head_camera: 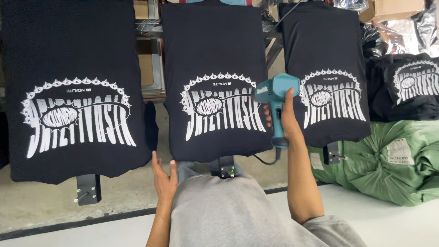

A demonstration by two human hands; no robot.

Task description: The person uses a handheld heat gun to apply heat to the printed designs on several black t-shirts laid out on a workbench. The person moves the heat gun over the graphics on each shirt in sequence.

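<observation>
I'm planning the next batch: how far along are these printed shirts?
White prints already sit on all three black shirts stretched on boards. The right hand aims a teal heat gun at the middle black shirt; the left hand rests below it. Whether any print is cured cannot be told.

Green sack [393,169] with white label [400,152] right, cardboard boxes [393,8] behind

Leftmost black shirt [68,91] edge-cropped.

Around the metal frame [151,27] behind your work you see cardboard boxes [393,8] to its right, a green sack [388,160] below-right, and grey concrete floor [55,206] beneath it.
</observation>
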